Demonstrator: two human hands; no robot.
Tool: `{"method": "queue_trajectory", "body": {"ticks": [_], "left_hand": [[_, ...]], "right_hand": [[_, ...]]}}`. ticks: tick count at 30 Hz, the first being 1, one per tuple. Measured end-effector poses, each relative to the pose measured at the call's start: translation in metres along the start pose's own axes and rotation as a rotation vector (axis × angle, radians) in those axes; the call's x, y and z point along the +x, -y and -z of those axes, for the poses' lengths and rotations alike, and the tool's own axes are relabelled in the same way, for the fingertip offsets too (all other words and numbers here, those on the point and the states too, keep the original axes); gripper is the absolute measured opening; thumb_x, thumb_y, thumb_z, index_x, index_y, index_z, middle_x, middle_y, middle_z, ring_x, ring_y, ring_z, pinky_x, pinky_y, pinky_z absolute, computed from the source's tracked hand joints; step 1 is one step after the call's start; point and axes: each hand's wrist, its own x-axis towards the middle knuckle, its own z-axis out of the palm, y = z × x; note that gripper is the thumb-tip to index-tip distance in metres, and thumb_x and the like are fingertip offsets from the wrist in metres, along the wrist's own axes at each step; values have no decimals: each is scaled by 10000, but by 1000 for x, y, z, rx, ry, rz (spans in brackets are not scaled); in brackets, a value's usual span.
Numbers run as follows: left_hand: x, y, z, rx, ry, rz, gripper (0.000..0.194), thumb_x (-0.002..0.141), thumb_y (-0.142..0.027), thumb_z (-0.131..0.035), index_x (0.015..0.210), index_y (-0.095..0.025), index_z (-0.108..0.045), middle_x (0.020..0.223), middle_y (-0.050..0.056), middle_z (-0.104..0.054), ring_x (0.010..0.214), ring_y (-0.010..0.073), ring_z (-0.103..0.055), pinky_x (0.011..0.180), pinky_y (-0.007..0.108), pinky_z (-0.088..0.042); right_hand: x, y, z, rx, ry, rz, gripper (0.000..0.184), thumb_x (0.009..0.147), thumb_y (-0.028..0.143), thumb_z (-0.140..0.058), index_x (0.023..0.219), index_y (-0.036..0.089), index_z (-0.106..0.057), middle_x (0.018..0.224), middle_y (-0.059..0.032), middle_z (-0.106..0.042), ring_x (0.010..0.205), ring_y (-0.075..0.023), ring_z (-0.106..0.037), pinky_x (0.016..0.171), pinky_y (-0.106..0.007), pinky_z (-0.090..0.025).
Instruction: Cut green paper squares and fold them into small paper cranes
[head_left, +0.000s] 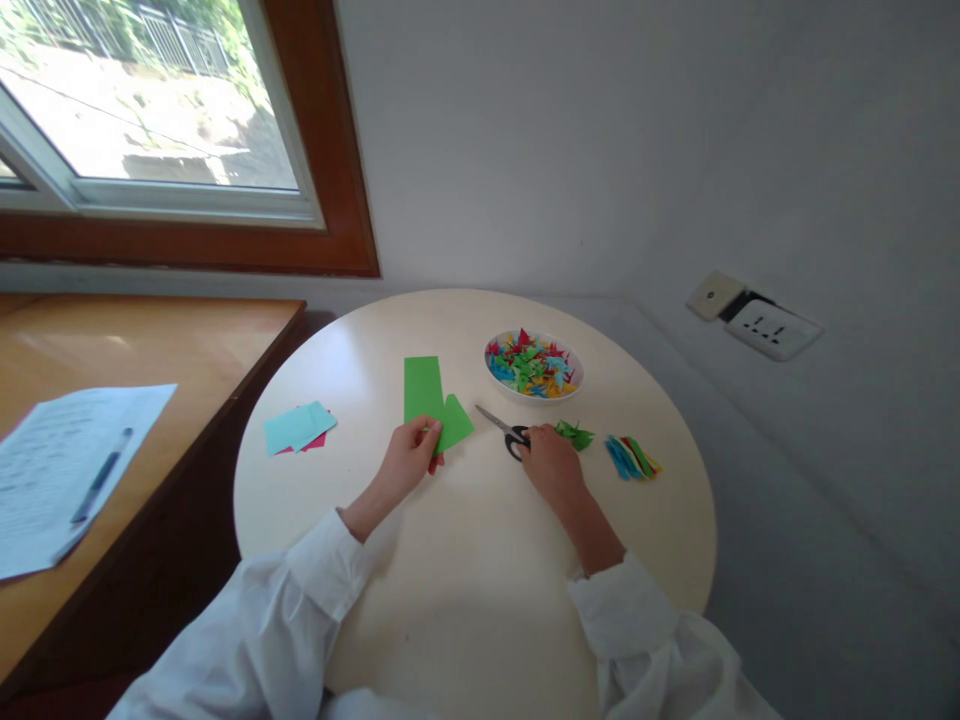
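My left hand (412, 447) pinches green paper between thumb and fingers above the round table. A long green rectangle (423, 385) stands up from the grip, and a smaller green piece (454, 425) angles out to its right. At the right, my right hand (553, 460) is closed at the black handles of the scissors (498, 420), whose blades point up and left. How firmly it grips them is partly hidden by the fingers. Just beyond that hand lie small folded green paper pieces (575, 435).
A white oval bowl (537, 401) of colourful folded paper stands at the back. Thin coloured strips (632, 458) lie at the right, light-blue and pink paper squares (289, 430) at the left. A wooden desk (225, 340) holds written sheets (60, 450) and a pen (103, 476).
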Motion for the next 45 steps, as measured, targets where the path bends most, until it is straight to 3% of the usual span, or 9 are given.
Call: {"method": "queue_trajectory", "body": {"ticks": [6,10,16,20,24,27,30,37,45], "left_hand": [[-1,-2,5,-62,-47,36,314,770,-386,-472,545,-171,-434,422,-63,-360,403,72,-331,415,207,-230],[-1,-5,8,-58,-77,7,325,745,-371,-493,503,-164,-428,459,-58,-335,443,69,-303,425,211,-203],[-2,-5,9,-112,-75,18,301,759,-405,-495,594,-154,-514,380,-65,-372,372,66,-313,393,203,-213],[-1,-5,9,-116,-61,-10,275,776,-403,-498,678,-151,-546,395,-21,-518,355,85,-392,387,206,-292],[3,-2,4,-191,-104,-73,282,778,-430,-509,735,-152,-538,616,54,-660,511,135,-580,502,247,-455],[4,1,1,-197,-121,-140,280,803,-433,-483,810,-160,-547,769,73,-679,717,173,-643,650,286,-497],[2,2,0,-11,-158,-215,271,847,-394,-428,877,-171,-580,789,54,-663,739,163,-616,665,270,-474],[-4,0,-5,149,-172,-277,237,853,-322,-430,958,-172,-579,922,68,-673,813,165,-627,661,246,-489],[-1,9,-13,-20,-137,-224,209,757,-284,-568,937,-184,-532,799,32,-662,799,172,-644,729,287,-492]], "right_hand": [[-2,8,6,-77,27,-11,132,803,133,-496,834,103,-621,851,-168,-668,791,-246,-642,608,-300,-415],[-3,2,-1,70,-30,-45,120,775,144,-531,855,119,-616,822,-143,-681,764,-228,-644,622,-293,-431],[1,-5,-11,754,-91,-138,106,719,189,-552,796,148,-612,732,-59,-654,647,-170,-584,611,-299,-446],[-4,4,0,1380,97,-217,225,629,337,-652,767,164,-613,630,26,-544,478,-89,-447,467,-243,-396],[-11,18,13,1706,211,-292,321,474,306,-790,648,184,-549,615,64,-506,528,-64,-460,525,-217,-429],[-12,29,16,1747,328,-311,352,515,409,-774,618,166,-542,618,38,-543,567,-83,-536,538,-214,-428],[-11,40,16,1794,375,-319,408,484,469,-774,644,164,-556,689,9,-598,661,-143,-630,598,-253,-456],[-11,54,10,1860,316,-359,394,454,328,-811,646,181,-501,632,41,-595,613,-124,-608,608,-264,-466],[-8,51,-2,1766,144,-324,315,464,223,-775,607,177,-498,566,80,-519,523,-67,-485,561,-236,-428]]}}
